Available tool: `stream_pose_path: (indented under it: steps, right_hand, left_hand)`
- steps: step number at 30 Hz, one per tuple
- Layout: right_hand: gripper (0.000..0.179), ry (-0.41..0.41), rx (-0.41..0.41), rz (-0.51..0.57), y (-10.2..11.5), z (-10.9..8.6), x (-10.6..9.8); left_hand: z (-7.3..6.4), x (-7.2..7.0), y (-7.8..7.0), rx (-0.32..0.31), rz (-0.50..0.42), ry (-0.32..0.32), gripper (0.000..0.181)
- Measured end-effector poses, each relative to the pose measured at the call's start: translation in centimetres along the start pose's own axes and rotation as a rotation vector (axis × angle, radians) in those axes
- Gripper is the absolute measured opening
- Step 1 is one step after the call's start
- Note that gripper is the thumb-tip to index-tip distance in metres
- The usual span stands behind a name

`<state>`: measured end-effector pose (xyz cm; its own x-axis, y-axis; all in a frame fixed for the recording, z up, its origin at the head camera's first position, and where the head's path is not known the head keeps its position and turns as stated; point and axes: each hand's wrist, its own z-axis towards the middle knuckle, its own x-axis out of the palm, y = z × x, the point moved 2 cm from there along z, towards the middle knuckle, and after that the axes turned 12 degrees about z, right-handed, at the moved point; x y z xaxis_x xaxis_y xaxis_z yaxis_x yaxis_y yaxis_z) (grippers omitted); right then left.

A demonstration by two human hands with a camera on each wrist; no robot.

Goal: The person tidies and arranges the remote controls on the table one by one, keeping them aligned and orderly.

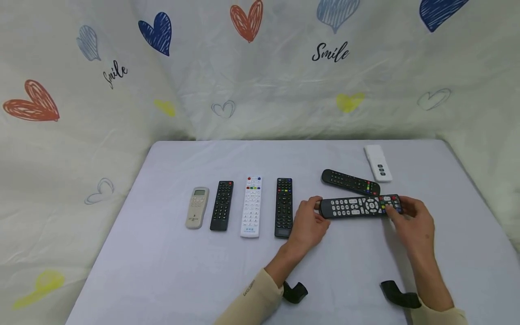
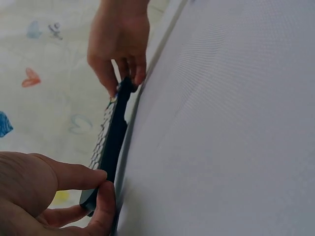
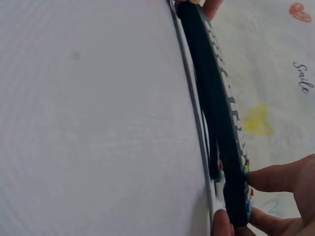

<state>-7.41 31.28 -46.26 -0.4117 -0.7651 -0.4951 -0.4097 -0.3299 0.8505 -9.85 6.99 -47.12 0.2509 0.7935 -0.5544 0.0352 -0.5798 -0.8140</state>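
Remote (image 1: 359,206) with pale buttons is what I have in hand, stretched crosswise between two narrow pinches: the left hand (image 1: 307,221) holds its left end, the right hand (image 1: 416,225) its right. From the wrist views I judge that it is raised off the table (image 1: 162,271). Just behind it a second black remote (image 1: 350,182) lies slanted, with a white remote (image 1: 378,163) beyond.

To handle this well, I would keep both ends level and move the hands at one pace, so the casing doesn't twist between them. The right thumb rests on the button face; I'd press lightly there and let the edges take the load, since smooth plastic may slip. My left knuckles are close to a dark remote (image 1: 283,203) standing nearest in the row, so any sideways shift should give it room, and any lowering should stay clear of the slanted one behind.
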Motion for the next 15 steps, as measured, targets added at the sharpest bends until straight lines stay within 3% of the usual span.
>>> stream_pose_path:
  steps: [8, 15]
  right_hand:
    - [0.058, 0.027, 0.017, 0.195, 0.1, 0.3, 0.3]
    - [0.05, 0.048, -0.023, 0.564, 1.0, 0.2, -0.2]
  left_hand:
    - [-0.8, 0.0, 0.1, 0.036, 0.028, 0.022, 0.063]
    - [-1.3, -0.1, -0.1, 0.075, 0.032, 0.053, 0.062]
